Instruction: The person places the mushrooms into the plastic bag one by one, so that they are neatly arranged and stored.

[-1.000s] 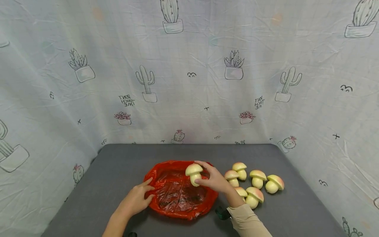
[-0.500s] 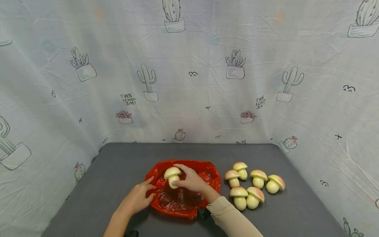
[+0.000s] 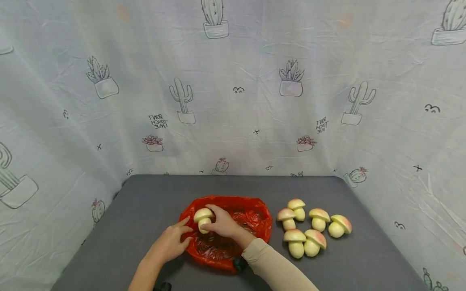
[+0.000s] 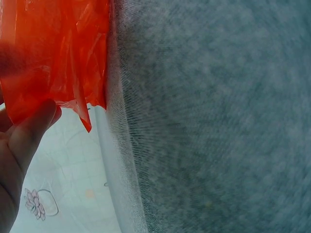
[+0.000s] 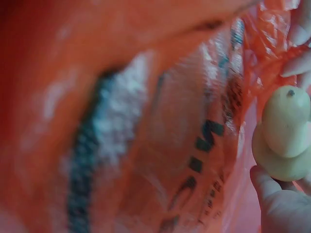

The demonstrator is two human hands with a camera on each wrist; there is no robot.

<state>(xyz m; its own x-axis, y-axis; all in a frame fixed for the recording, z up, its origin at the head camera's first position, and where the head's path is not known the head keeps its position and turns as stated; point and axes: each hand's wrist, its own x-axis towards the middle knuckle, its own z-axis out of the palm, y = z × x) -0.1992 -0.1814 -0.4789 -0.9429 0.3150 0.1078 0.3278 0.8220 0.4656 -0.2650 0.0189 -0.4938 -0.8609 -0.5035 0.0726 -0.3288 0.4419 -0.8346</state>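
A wide-mouthed red plastic bag sits on the table, its opening facing up. At its left rim my left hand grips the plastic, fingers over the edge; the left wrist view shows the hand against the thin red film. My right hand holds a pale yellow mushroom over the left part of the opening, cap up in the head view. Close by in the right wrist view, the mushroom's rounded stem end faces the camera, with left-hand fingertips near it.
To the right of the bag, several more mushrooms with pinkish caps stand or lean in a loose group. The table is dark grey. A pale curtain printed with cacti hangs behind and along both sides.
My right hand has carried the mushroom left across the bag's opening, from its right half toward my left hand, and slightly lower. The left hand stays at the rim.
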